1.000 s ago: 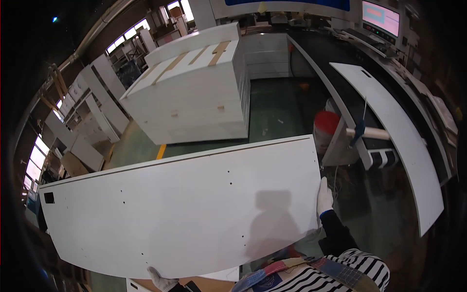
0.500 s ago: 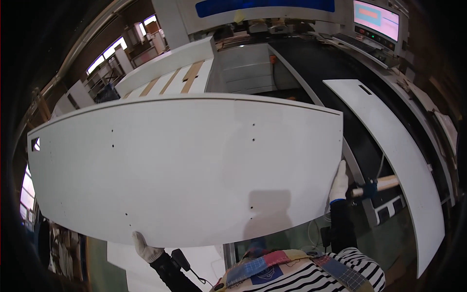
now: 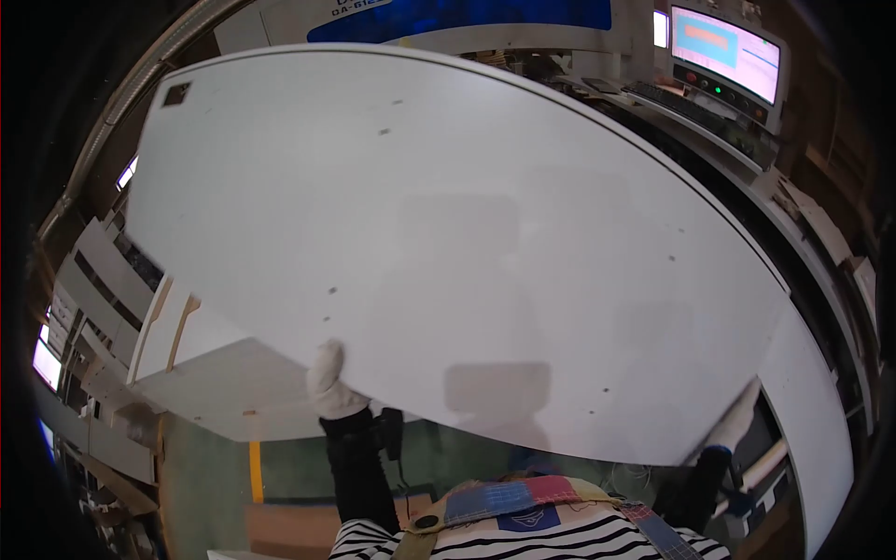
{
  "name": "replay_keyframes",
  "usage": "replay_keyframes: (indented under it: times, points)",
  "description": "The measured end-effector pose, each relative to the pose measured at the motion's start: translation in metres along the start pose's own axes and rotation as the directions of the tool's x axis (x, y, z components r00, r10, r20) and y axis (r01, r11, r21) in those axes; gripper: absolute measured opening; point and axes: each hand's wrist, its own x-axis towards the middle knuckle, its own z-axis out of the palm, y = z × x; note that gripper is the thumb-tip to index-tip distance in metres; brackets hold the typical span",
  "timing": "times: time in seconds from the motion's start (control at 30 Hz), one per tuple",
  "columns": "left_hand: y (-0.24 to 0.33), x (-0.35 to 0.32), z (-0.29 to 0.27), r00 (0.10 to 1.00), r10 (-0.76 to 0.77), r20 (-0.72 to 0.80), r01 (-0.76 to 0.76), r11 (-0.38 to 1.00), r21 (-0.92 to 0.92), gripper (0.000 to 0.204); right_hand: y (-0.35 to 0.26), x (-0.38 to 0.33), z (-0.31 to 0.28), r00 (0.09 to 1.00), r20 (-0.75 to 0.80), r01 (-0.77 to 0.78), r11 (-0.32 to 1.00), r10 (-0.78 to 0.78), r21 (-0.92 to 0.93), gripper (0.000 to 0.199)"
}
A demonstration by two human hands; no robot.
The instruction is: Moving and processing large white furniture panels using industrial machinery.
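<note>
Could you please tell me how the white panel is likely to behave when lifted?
The panel is probably stiff: it reaches far past the left hand without obvious sagging, though the view bends its edges. It may tip away, since that hand and the right hand hold its near side. Its smooth-looking face might be slippery.

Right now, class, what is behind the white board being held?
Past the board, part of a white stack shows at lower left and a blue panel above. The rest is covered and cannot be seen.
</note>
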Motion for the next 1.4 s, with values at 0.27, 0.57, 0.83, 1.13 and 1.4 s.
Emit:
replay_keyframes:
  times: [0.27, 0.57, 0.83, 1.13, 1.4]
  points:
    - [-0.171, 0.202, -0.025, 0.94, -0.337, 0.061, 0.342, 0.932, -0.118, 0.042, -0.022, 0.022, 0.047, 0.961, -0.172, -0.162, 0.943, 0.218, 0.29, 0.075]
    - [-0.325, 0.372, -0.107, 0.711, -0.699, 0.071, 0.695, 0.684, -0.22, 0.034, 0.037, 0.045, 0.05, 0.88, -0.474, -0.16, 0.921, -0.031, -0.356, 0.065]
    - [-0.437, 0.585, -0.231, 0.48, -0.877, -0.021, 0.867, 0.478, -0.142, 0.035, 0.024, -0.009, 0.312, 0.725, -0.679, -0.447, 0.674, -0.113, -0.589, 0.048]
    - [-0.545, 0.773, -0.284, 0.51, -0.858, -0.066, 0.845, 0.514, -0.149, 0.032, 0.062, 0.081, 0.481, 0.923, -0.384, -0.139, 0.902, -0.032, -0.41, 0.067]
    - [-0.664, 0.906, -0.308, 0.366, -0.929, -0.05, 0.929, 0.368, -0.027, 0.024, 0.101, 0.217, 0.616, 0.813, -0.542, -0.131, 0.973, 0.216, 0.191, 0.061]
